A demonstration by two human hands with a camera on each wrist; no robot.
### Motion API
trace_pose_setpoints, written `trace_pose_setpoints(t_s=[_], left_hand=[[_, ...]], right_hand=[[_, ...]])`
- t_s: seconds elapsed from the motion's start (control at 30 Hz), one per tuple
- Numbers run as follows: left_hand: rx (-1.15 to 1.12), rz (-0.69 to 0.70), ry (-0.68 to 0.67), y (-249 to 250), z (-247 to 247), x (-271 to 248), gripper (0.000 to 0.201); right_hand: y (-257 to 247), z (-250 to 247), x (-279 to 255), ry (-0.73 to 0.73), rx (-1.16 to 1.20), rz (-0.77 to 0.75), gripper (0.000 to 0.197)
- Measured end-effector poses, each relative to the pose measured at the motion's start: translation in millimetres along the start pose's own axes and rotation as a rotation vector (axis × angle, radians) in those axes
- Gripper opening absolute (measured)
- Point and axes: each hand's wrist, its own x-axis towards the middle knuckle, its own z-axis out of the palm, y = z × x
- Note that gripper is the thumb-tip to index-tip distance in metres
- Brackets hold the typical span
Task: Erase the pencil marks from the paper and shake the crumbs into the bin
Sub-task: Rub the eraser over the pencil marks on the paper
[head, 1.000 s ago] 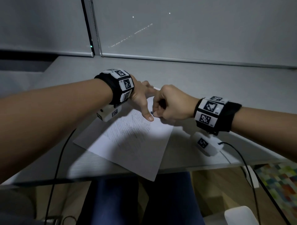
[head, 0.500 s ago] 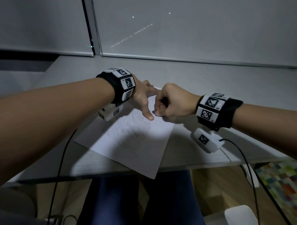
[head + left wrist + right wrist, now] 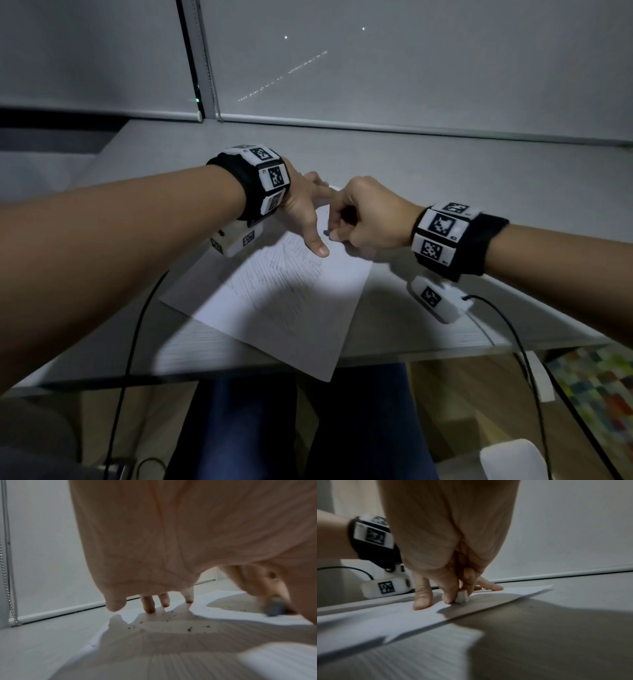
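A white sheet of paper with grey pencil hatching lies askew on the grey desk, its near corner past the desk edge. My left hand presses straight fingers and thumb on the sheet's far part. My right hand pinches a small white eraser with its tip on the paper, just right of the left thumb. The eraser looks blurred in the left wrist view. Dark crumbs lie on the paper near the left fingertips.
The grey desk runs back to a window with lowered blinds. Black cables hang from both wrist cameras over the near edge. A white rounded object stands on the floor at lower right, beside a colourful mat.
My right hand with the eraser has made small strokes back and forth beside the left thumb. The left hand and the paper have stayed in place.
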Motion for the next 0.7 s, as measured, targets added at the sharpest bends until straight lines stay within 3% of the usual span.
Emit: trace_pose_setpoints(t_s=[0.1,0.2,0.27,0.7], left_hand=[[0.0,-0.009,0.006,2,-1,-1,0.132],[-0.015,-0.061,0.012,-1,0,-1,0.144],[-0.061,-0.1,0.02,-4,2,-2,0.135],[0.031,-0.05,0.046,4,4,-11,0.122]], right_hand=[[3,-8,-7,-0.088,0.035,-0.022,0.006],[26,-18,4,0.071,0.142,0.083,0.008],[36,-23,13,0.162,0.152,0.137,0.007],[27,-6,37,0.139,-0.034,0.096,0.008]])
